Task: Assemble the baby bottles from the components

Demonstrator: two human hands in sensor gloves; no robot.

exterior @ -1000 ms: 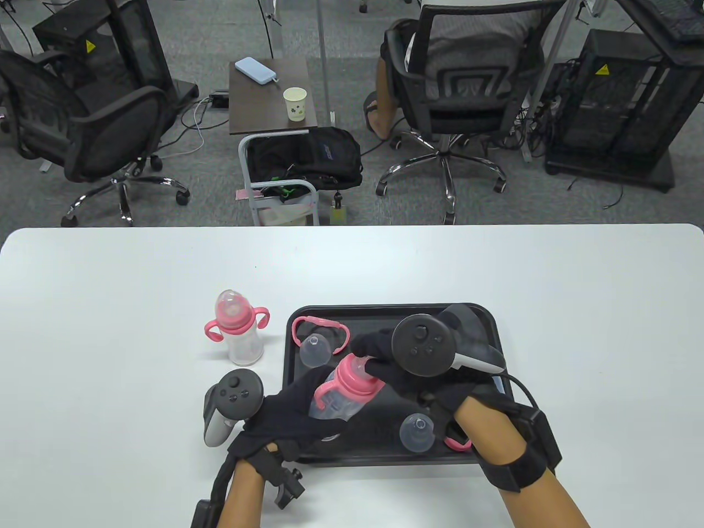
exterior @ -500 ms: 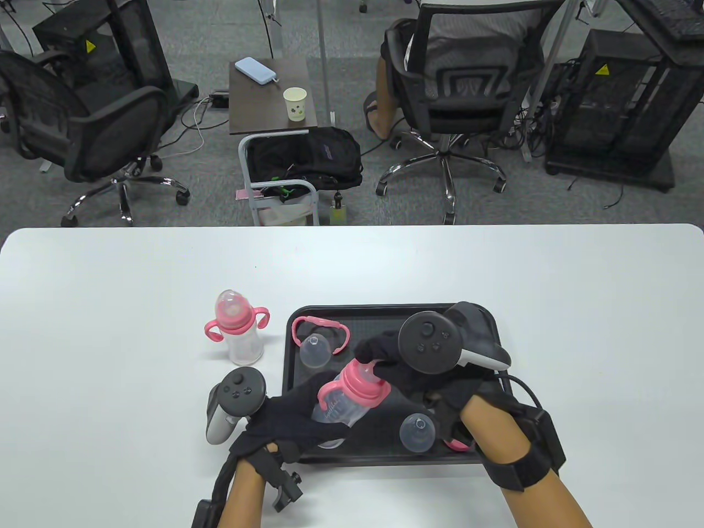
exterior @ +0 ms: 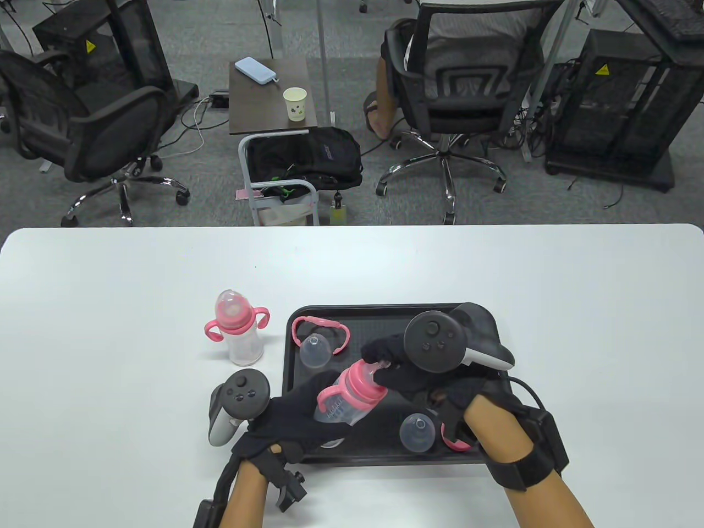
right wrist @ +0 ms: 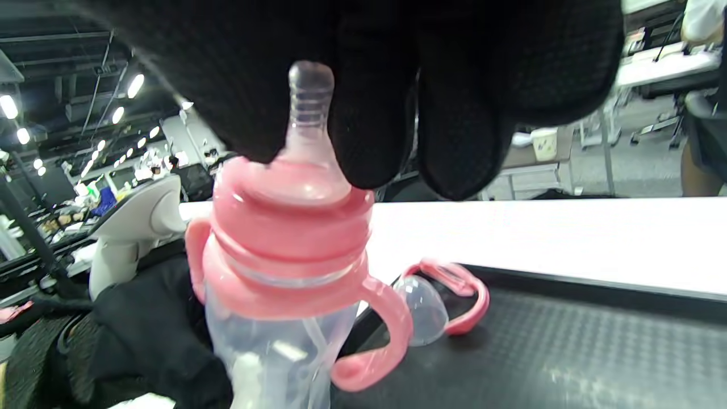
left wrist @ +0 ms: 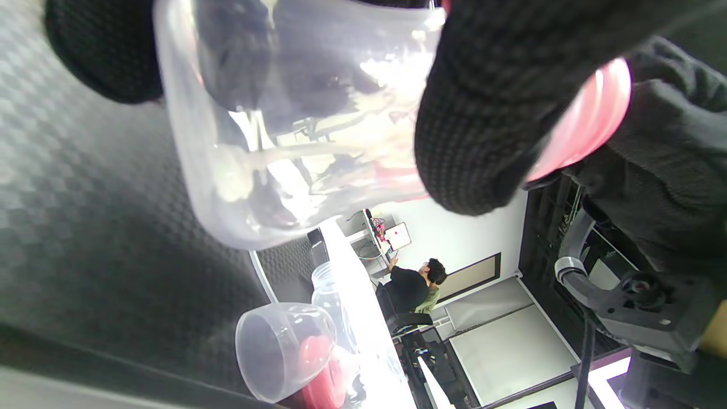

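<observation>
Slightly rightward since a second ago, the tilted bottle (exterior: 345, 400) hangs over the middle of the black tray (exterior: 498, 330), its nipple toward the right hand (exterior: 410, 379). That hand's fingertips (right wrist: 363, 153) curl about the nipple above the pink collar. The left hand (exterior: 294, 415) grips the clear body (thumb across it). A finished bottle (exterior: 237, 330) stands just left of the tray; wide white surface (exterior: 577, 308) lies open on both sides.

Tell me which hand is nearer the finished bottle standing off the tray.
Left. The left hand is just below-right of the finished bottle; the right hand is farther, over the tray.
</observation>
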